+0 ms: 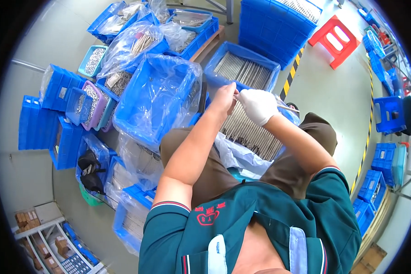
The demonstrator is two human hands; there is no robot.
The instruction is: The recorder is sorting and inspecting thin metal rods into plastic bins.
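Observation:
My left hand (224, 98) is bare, its fingers closed in a pinch against the fingertips of my right hand. What it pinches is too small to make out. A white glove covers my right hand (259, 106), which is closed round a thin metal rod (288, 108); the rod's end sticks out to the right past the wrist. Below both hands, between my knees, lies a layer of similar metal rods (249, 125) in a lined container. Just beyond stands a blue crate (208, 68) with more rods laid side by side.
To the left stands a blue crate lined with clear plastic (153, 102). Further left are stacked blue crates (39, 123) and baskets of small metal parts (95, 60). A tall blue crate stack (271, 34) and a red plastic stool (335, 41) stand at the far right, near yellow-black floor tape (293, 73).

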